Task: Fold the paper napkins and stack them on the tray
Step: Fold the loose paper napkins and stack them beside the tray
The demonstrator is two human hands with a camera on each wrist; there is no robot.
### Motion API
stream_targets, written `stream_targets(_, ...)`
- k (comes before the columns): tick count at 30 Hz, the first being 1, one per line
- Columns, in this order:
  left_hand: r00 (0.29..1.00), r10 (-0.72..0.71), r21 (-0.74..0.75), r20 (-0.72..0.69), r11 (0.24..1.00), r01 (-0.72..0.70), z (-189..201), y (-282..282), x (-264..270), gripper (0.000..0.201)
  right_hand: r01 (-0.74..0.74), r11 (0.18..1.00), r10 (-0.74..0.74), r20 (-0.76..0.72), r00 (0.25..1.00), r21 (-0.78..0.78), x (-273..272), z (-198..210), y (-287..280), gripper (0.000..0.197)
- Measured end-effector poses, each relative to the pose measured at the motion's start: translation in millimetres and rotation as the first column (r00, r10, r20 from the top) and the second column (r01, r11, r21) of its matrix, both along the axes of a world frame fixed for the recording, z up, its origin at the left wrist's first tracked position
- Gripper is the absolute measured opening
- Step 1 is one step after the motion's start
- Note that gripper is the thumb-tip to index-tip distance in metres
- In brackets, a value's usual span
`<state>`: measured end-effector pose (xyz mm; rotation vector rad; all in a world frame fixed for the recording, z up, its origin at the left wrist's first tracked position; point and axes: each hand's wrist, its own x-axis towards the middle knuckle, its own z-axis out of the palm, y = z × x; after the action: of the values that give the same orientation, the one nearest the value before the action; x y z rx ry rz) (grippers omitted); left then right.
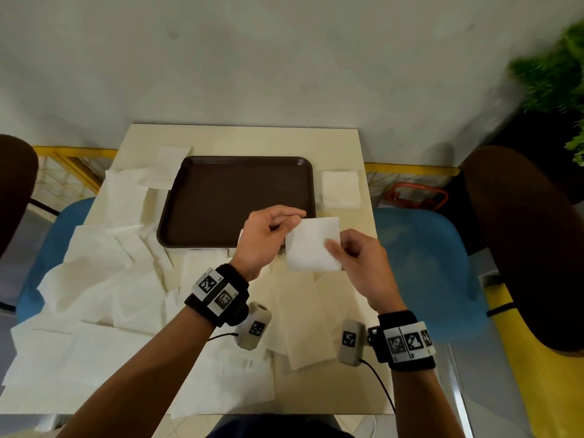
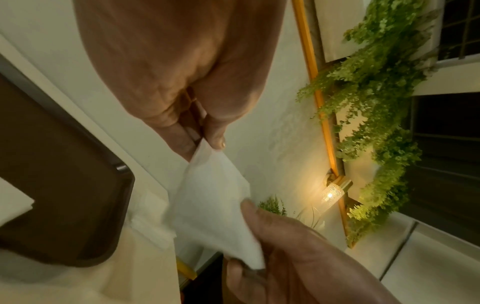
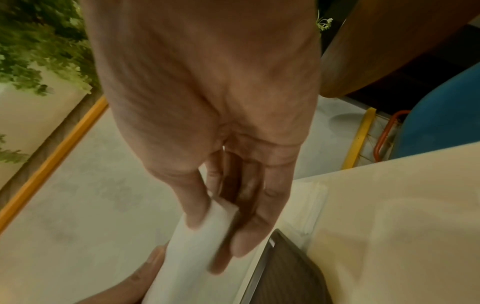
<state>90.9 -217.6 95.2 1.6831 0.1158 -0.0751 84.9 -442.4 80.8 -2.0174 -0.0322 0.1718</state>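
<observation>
A folded white napkin (image 1: pixel 311 245) hangs in the air above the tray's front right corner. My left hand (image 1: pixel 268 235) pinches its upper left corner, and my right hand (image 1: pixel 350 254) pinches its right edge with thumb on top. The left wrist view shows the napkin (image 2: pixel 210 205) nipped between thumb and fingertips. In the right wrist view the napkin (image 3: pixel 192 246) runs down from my thumb and fingers. The dark brown tray (image 1: pixel 221 197) lies bare in the middle of the cream table (image 1: pixel 246 137).
Several unfolded white napkins (image 1: pixel 104 279) spread over the table's left and front. A small stack of folded napkins (image 1: pixel 341 189) sits right of the tray. Blue chairs (image 1: pixel 423 263) stand at both sides, brown chair backs beyond them, and a green plant (image 1: pixel 556 71) at the far right.
</observation>
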Motion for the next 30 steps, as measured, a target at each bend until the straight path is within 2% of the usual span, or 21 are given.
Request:
stream_targets(2,0.997,0.051,-0.062,-0.059,0.997,-0.055,-7,-12,11,0.02,0.043,0.997,-0.04,-0.049,0.998,0.06,9,-4,-10,0.014)
stream_targets(4,0.992,0.014,-0.081,-0.127,0.996,-0.024,-16,-23,21,0.025,0.13,0.982,-0.118,-0.095,0.988,0.14,19,-10,-19,0.007)
stream_targets(6,0.985,-0.059,0.014,-0.162,0.998,0.062,-29,-34,31,0.025,0.191,0.972,-0.176,-0.114,0.978,0.14,31,-19,-26,0.008)
stream_targets(8,0.982,-0.066,0.127,-0.177,0.988,0.089,-46,-44,45,0.018,0.225,0.969,-0.21,-0.148,0.967,0.098,45,-31,-32,0.01)
stream_targets(10,0.983,-0.017,0.212,-0.181,0.976,0.056,-61,-54,60,0.014,0.241,0.97,-0.233,-0.182,0.955,0.021,60,-43,-37,0.01)
stream_targets(14,0.975,0.038,0.364,-0.221,0.93,0.047,-81,-75,88,0.014,0.206,0.963,-0.232,-0.151,0.961,-0.173,89,-75,-47,0.009)
stream_targets(17,0.966,0.063,0.493,-0.251,0.867,0.071,-94,-86,104,0.018,0.187,0.94,-0.234,-0.141,0.962,-0.286,109,-95,-52,0.012)
stream_targets(20,0.954,0.054,0.554,-0.296,0.823,0.125,-96,-95,112,0.028,0.163,0.904,-0.234,-0.139,0.962,-0.395,126,-106,-54,0.015)
stream_targets(24,0.953,-0.023,0.704,-0.303,0.669,0.24,-95,-104,119,0.047,0.121,0.851,-0.22,-0.139,0.965,-0.511,140,-111,-52,0.014)
stream_targets(27,0.946,-0.087,0.769,-0.312,0.561,0.305,-99,-106,123,0.036,0.091,0.813,-0.207,-0.139,0.968,-0.575,144,-109,-48,0.018)
stream_targets(30,0.941,-0.118,0.809,-0.317,0.485,0.333,-101,-108,124,0.03,0.079,0.804,-0.204,-0.149,0.968,-0.589,143,-104,-45,0.02)
